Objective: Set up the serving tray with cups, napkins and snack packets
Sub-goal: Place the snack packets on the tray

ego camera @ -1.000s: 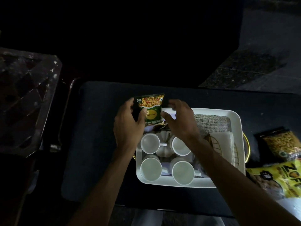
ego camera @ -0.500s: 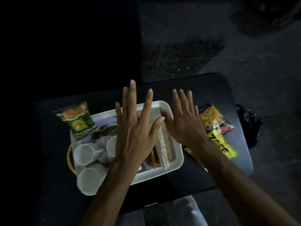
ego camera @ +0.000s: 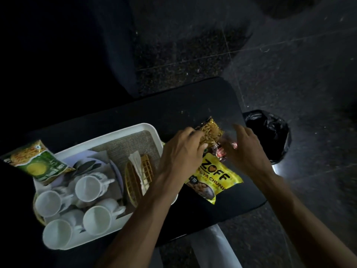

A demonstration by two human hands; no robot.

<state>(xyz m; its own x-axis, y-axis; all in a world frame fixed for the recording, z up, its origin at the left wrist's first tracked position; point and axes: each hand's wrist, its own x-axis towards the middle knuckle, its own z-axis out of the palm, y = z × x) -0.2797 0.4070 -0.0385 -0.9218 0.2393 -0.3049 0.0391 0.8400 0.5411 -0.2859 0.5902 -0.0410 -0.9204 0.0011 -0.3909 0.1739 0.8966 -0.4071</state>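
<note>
Nearest us, four white handled cups stand mouth-up in the near-left part of the white rectangular plastic serving tray, which rests on a dark rounded table. Just past the cups lies a pale round plate, mostly covered, and beside it a golden wire napkin holder stands with white paper napkins in it. A grey woven mat lines the far part of the tray. A green and yellow snack packet lies across the tray's far-left corner, hanging over the rim.

Our left forearm crosses the tray's right edge and hides that corner. To the right of the tray, on the table, a yellow packet printed ZOFF lies flat, its near-left end under our left wrist. Over it, our left hand pinches the near edge of a clear packet of yellow noodle-like snack between thumb and fingers. Our right hand is at the packet's right side with fingers half curled and motion-blurred; we cannot tell whether it grips anything. Between the hands something red and shiny shows, too dim to name.

Beyond the table's right end sits a bin lined with a black plastic bag on a dark speckled tiled floor. The far left is black and unreadable.
</note>
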